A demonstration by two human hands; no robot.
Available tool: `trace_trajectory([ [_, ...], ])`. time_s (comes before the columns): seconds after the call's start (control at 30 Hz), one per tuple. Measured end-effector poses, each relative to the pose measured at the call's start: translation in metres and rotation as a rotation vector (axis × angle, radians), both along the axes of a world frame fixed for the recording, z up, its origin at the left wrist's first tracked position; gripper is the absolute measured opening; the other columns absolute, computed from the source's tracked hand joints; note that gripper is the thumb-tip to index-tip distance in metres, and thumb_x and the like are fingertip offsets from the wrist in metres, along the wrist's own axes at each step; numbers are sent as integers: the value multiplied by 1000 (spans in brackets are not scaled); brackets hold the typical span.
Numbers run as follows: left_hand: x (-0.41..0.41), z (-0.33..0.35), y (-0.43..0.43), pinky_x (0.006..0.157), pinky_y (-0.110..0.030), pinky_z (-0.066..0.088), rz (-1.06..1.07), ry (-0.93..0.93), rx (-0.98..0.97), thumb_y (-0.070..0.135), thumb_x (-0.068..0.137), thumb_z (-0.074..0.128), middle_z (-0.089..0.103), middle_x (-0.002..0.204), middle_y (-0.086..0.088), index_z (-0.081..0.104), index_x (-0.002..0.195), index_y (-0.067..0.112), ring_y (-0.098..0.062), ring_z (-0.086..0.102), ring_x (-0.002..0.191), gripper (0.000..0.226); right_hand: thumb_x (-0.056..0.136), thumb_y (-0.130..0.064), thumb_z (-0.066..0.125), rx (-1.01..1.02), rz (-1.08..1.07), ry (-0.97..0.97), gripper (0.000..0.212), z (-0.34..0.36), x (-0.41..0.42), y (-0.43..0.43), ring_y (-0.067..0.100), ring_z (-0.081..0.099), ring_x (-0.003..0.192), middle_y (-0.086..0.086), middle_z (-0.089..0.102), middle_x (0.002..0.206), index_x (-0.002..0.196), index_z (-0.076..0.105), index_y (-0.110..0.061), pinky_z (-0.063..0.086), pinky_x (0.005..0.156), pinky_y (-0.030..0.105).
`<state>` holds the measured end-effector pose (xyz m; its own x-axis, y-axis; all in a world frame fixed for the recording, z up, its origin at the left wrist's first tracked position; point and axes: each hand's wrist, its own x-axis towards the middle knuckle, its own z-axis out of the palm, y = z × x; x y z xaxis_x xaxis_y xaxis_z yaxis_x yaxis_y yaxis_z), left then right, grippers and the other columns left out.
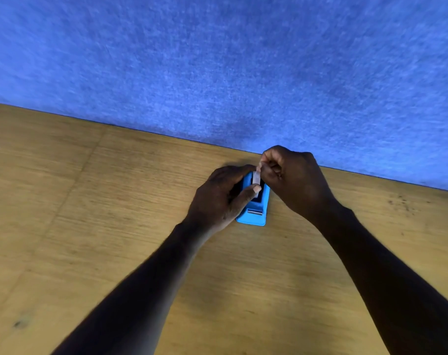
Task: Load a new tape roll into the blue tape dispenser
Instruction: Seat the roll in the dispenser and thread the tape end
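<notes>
A wooden table [95, 226] meets a blue felt wall [217, 60].

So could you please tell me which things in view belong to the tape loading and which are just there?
In the job:
- blue tape dispenser
- tape strip
- left hand, steadying the dispenser
- right hand, pinching the strip

Just there:
- wooden table
- blue felt wall

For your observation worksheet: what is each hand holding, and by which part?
The right hand pinches the tape strip at its free upper end. The left hand grips the blue tape dispenser around its left side.
</notes>
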<state>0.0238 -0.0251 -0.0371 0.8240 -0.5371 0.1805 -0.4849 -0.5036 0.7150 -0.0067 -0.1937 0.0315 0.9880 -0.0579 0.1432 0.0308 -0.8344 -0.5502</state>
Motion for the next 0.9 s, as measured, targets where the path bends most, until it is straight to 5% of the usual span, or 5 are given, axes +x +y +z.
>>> trace_trajectory([
  [0.23,1,-1,1,92,-14,37,-2,19,-15,55,95,46,60,129,19,52,134,35,2,46,121,45,89,-16,61,18,-21,-46,6,-2,1,-1,9,64,66,-4,70,75,89,65,-13,46,59,19],
  [0.53,0,-1,0,93,-1,29,8,6,-49,56,98,37,62,124,18,55,131,33,11,43,116,44,91,-18,59,30,-23,-52,6,-3,1,-1,4,56,57,-4,70,74,89,63,-13,39,54,16],
  [0.7,1,-4,0,93,-9,33,-1,26,-7,57,96,40,60,130,18,52,135,34,1,46,124,47,90,-18,58,31,-52,-50,7,-3,4,-1,5,50,51,-2,66,66,87,61,-13,40,54,26],
  [0.9,-1,-1,0,90,-5,31,10,25,-13,58,96,42,51,122,31,46,135,42,10,41,120,43,91,-20,57,54,-41,-34,6,0,1,-2,10,56,55,-3,68,69,86,60,-17,49,53,33],
])
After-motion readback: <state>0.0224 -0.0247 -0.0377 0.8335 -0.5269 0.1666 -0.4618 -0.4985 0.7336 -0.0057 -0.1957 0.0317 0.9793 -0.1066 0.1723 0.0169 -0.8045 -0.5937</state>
